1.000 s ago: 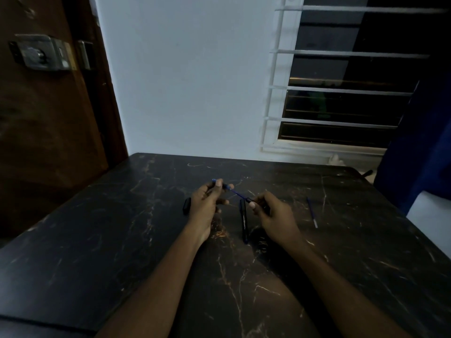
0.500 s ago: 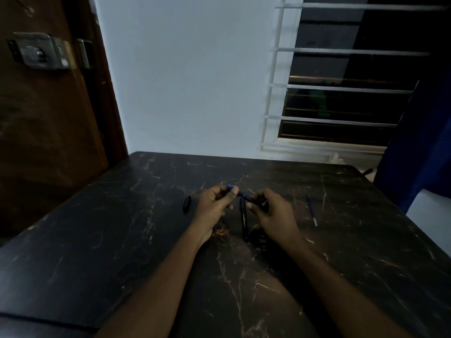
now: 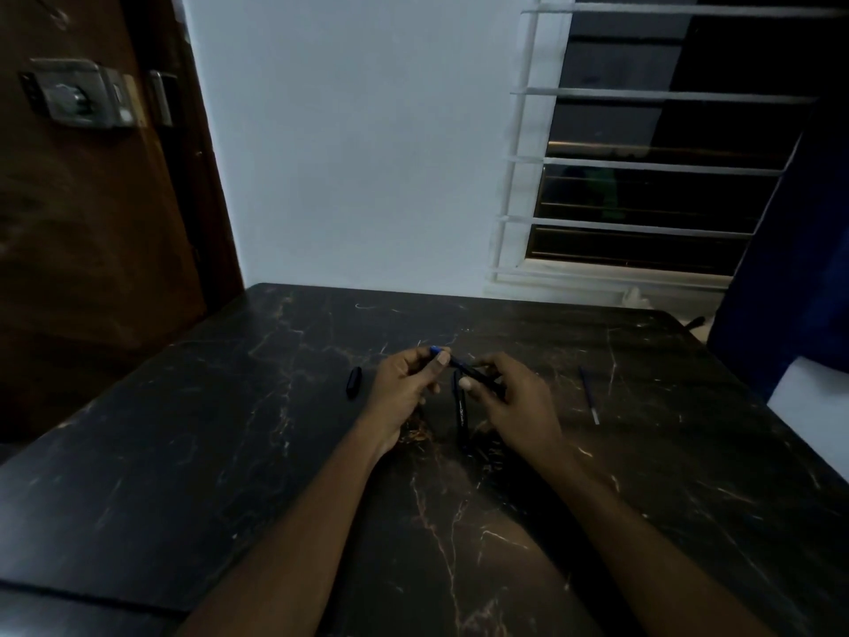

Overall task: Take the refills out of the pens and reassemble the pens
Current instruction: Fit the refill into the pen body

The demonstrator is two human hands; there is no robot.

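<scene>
Blue at one end and black along the barrel, the pen (image 3: 463,365) is held just above the desk (image 3: 229,429) between both hands. The left hand (image 3: 404,388) pinches the blue end in its fingers (image 3: 442,360); the right hand (image 3: 514,397) grips the barrel. This looks like reassembly, the end piece meeting the barrel. Next it calls for a straight push or twist, parts kept in line. A second pen (image 3: 460,411) lies below, a cap (image 3: 353,382) left, a loose refill (image 3: 588,393) well right.
</scene>
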